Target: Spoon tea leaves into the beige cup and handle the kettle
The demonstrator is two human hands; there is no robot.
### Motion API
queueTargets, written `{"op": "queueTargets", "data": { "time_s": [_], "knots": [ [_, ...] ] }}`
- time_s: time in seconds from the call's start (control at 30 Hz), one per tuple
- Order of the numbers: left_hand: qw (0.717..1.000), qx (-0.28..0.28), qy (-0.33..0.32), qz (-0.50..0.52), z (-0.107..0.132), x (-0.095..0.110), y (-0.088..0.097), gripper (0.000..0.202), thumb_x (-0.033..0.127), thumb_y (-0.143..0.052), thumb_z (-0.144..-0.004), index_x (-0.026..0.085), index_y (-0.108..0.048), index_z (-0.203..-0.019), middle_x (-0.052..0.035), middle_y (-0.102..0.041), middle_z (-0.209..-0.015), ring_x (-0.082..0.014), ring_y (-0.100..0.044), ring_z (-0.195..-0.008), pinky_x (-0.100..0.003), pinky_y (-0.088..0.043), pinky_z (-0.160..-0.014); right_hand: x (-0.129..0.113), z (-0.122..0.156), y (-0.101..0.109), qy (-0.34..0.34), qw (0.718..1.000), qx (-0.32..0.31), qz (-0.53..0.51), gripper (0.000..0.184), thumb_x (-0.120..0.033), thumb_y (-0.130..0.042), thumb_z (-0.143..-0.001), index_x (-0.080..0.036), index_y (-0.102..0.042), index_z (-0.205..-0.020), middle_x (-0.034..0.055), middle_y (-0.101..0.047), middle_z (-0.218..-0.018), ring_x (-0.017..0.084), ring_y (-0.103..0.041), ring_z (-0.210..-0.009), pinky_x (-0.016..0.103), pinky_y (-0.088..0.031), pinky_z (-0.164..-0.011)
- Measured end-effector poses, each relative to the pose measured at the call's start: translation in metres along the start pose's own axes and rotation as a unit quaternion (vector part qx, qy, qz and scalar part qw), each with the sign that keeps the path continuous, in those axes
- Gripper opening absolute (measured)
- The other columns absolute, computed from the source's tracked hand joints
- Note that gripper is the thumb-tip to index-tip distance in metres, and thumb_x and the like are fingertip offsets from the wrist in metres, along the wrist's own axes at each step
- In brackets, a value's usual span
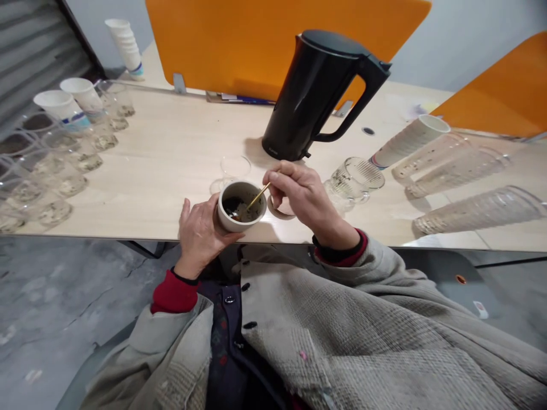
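Note:
My left hand (197, 232) is wrapped round a small white cup (240, 207) at the table's near edge. The cup holds dark liquid with bits in it. My right hand (301, 193) pinches a thin golden spoon (257, 198) whose tip is down inside the cup. A round lid or coaster (282, 212) lies under my right hand. A small clear glass (235, 168) stands just behind the cup. A black electric kettle (318, 94) stands farther back on the pale wooden table (171, 154).
Several clear glasses (64, 171) and paper cups (70, 105) line the left side. A glass mug (354, 181), a stack of paper cups (410, 139) and tall clear tumblers (478, 210) stand at the right. Orange partitions (239, 40) back the table. Another cup stack (126, 45) is far left.

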State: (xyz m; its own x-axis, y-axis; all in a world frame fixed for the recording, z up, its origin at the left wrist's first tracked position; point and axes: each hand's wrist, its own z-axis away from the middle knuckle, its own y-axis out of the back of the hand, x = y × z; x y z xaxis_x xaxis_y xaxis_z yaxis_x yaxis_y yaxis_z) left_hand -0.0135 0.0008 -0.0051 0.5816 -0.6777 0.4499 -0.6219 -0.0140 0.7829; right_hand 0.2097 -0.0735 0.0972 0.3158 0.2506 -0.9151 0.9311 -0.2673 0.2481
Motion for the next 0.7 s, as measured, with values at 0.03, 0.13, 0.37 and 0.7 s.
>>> {"op": "queueTargets", "data": {
  "time_s": [0.03,0.13,0.37,0.7],
  "knots": [
    [1.000,0.000,-0.001,-0.001,0.000,0.000,-0.001,0.104,0.078,-0.086,-0.070,0.023,-0.056,-0.152,-0.0142,-0.078,-0.132,-0.0397,-0.073,-0.122,-0.068,-0.025,-0.135,0.005,-0.001,0.001,-0.029,0.998,0.026,-0.039,0.029,-0.045,-0.069,-0.102,-0.022,-0.067,-0.084,-0.0062,-0.056,-0.061,0.009,-0.051,-0.050,0.021,-0.045,-0.047],
    [1.000,-0.003,-0.005,-0.004,-0.001,-0.001,-0.002,0.102,0.077,-0.087,-0.070,0.022,-0.058,-0.150,-0.0141,-0.079,-0.130,-0.0392,-0.074,-0.120,-0.068,-0.025,-0.135,0.015,-0.002,0.007,-0.082,0.986,0.083,-0.119,0.028,-0.046,-0.077,-0.095,-0.021,-0.068,-0.083,-0.0061,-0.056,-0.062,0.008,-0.051,-0.049,0.021,-0.052,-0.047],
    [1.000,0.014,-0.002,0.000,-0.001,-0.001,-0.001,0.098,0.072,-0.089,-0.070,0.021,-0.058,-0.149,-0.0148,-0.078,-0.131,-0.0392,-0.074,-0.121,-0.070,-0.028,-0.134,0.020,-0.003,0.020,-0.089,0.974,0.149,-0.146,0.031,-0.049,-0.079,-0.093,-0.022,-0.066,-0.086,-0.0070,-0.058,-0.065,0.007,-0.055,-0.049,0.022,-0.060,-0.051],
    [1.000,0.017,-0.003,-0.020,-0.001,-0.002,-0.003,0.097,0.077,-0.083,-0.073,0.016,-0.060,-0.145,-0.0162,-0.080,-0.123,-0.0394,-0.074,-0.116,-0.070,-0.032,-0.131,0.018,-0.008,0.026,0.025,0.966,0.224,-0.123,0.032,-0.053,-0.074,-0.099,-0.023,-0.066,-0.091,-0.0071,-0.060,-0.069,0.007,-0.059,-0.054,0.022,-0.062,-0.058]
  ]
}}
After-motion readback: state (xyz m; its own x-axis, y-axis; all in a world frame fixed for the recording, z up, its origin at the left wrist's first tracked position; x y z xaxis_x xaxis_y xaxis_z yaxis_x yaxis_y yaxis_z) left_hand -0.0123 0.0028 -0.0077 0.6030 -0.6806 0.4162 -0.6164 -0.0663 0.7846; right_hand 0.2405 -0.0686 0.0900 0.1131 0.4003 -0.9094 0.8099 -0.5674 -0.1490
